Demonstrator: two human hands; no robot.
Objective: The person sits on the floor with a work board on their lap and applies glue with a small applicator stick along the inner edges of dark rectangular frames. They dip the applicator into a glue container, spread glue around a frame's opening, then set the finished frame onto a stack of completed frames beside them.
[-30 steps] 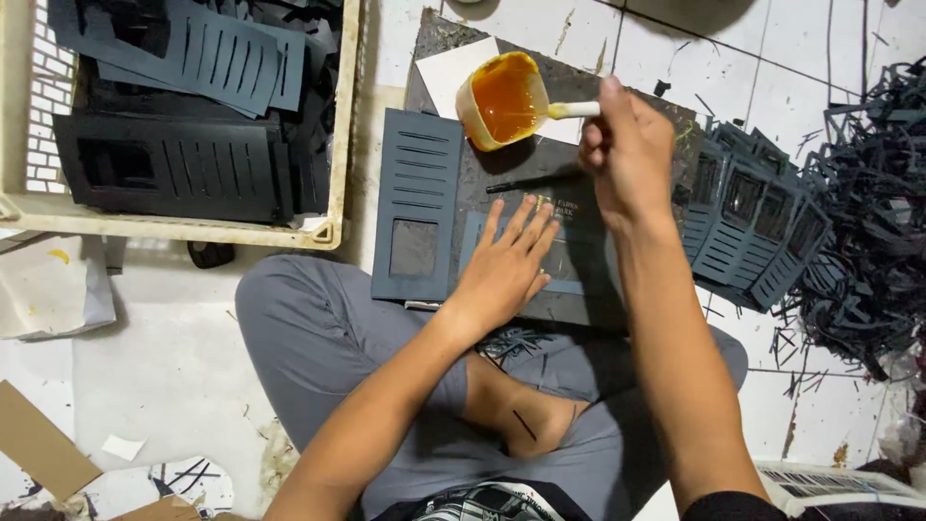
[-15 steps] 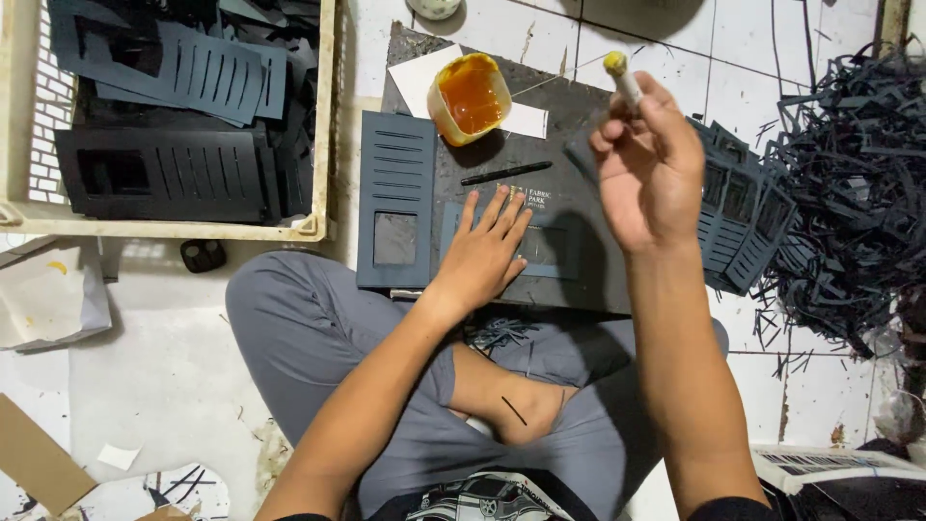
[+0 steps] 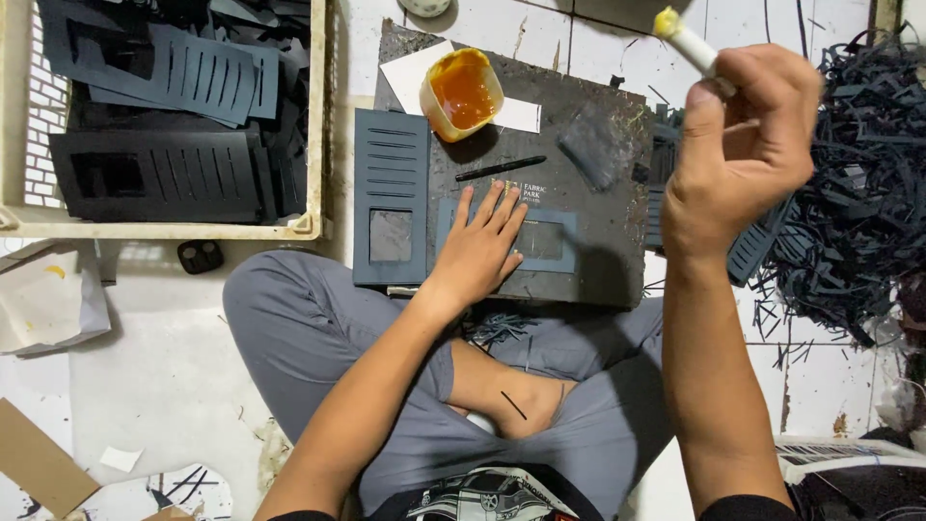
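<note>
Head view: one brush (image 3: 687, 41), two hands.

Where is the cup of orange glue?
The glue cup sits at the top of the dark work board, above the left hand.

crate (image 3: 318, 224) and scraps (image 3: 849, 193) on tiled floor (image 3: 145, 367)

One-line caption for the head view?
Left hand flat on a blue panel; right hand lifts a glue-tipped brush beside the glue cup.
</note>
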